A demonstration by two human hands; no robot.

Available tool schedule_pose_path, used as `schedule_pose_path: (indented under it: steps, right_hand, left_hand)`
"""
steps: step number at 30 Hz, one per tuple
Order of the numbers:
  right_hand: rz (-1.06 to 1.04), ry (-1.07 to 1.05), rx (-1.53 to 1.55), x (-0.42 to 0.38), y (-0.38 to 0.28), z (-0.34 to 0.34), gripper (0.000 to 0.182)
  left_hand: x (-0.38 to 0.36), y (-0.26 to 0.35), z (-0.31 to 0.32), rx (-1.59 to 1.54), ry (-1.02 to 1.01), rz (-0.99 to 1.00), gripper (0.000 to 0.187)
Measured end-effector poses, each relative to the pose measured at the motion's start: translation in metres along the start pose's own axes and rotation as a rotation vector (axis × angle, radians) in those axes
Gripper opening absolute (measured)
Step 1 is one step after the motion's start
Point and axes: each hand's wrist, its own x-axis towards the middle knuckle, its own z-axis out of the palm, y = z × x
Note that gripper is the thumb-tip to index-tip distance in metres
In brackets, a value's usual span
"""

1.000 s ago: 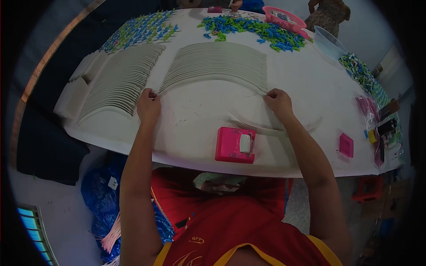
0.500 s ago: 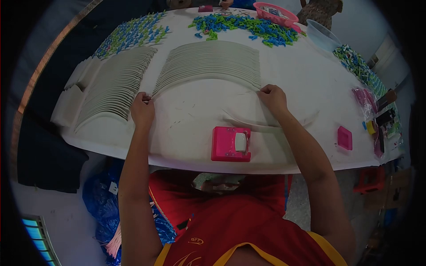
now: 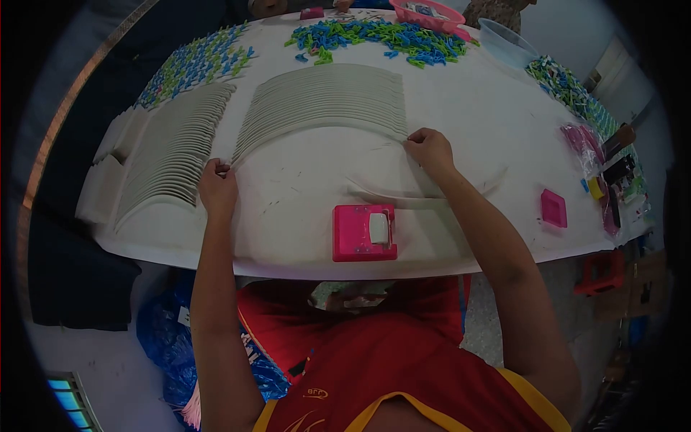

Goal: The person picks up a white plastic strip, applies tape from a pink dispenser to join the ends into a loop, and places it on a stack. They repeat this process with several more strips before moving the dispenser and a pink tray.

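A row of thin off-white strips [image 3: 324, 90] lies fanned and overlapping in the middle of the white table. My left hand [image 3: 217, 189], fingers pinched together, is at the left end of the nearest strip [image 3: 317, 127]. At that strip's right end my right hand [image 3: 432, 150] pinches its tip between thumb and fingers. The front strip bows away from me between the two hands. Closer to my body stands a bright pink device [image 3: 363, 232] with a white lever. One or more loose curved strips [image 3: 403, 201] lie beside it, partly behind my right forearm.
A second fanned stack of strips [image 3: 169, 155] lies at left. Blue and green clips [image 3: 381, 39] are heaped at the back, near a pink basket [image 3: 428, 14] and a clear basin [image 3: 506, 43]. A small pink tray [image 3: 553, 209] sits at right. Another person's hand [image 3: 341, 6] shows at the far edge.
The view has shifted slightly, so the table's contents appear a little further left. Both hands stay at the two ends of the nearest strip; the strips' arrangement looks the same.
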Motion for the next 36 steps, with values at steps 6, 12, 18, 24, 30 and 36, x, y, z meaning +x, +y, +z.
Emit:
schedule_pose_path:
  steps: [6,12,18,24,30,36]
  right_hand:
    - [-0.004,0.01,-0.026,-0.002,-0.004,-0.001,0.023]
    - [-0.055,0.056,-0.058,-0.002,-0.001,0.001,0.022]
    - [-0.074,0.1,-0.083,0.0,0.003,0.005,0.025]
    - [-0.031,0.061,-0.032,-0.005,-0.002,0.001,0.022]
    - [-0.023,0.0,0.032,-0.001,0.007,-0.001,0.024]
    - [-0.021,-0.052,0.077,-0.01,-0.001,-0.013,0.026]
  left_hand:
    - [0.0,-0.002,0.001,-0.027,0.01,-0.011,0.028]
    - [-0.001,0.001,0.0,0.021,0.017,0.004,0.03]
    - [0.0,0.0,0.0,0.01,0.01,0.002,0.029]
    - [0.001,-0.002,0.001,0.002,0.008,-0.008,0.03]
    - [0.0,0.0,0.0,0.016,0.017,-0.007,0.03]
    - [0.001,-0.006,0.005,0.013,0.024,-0.014,0.032]
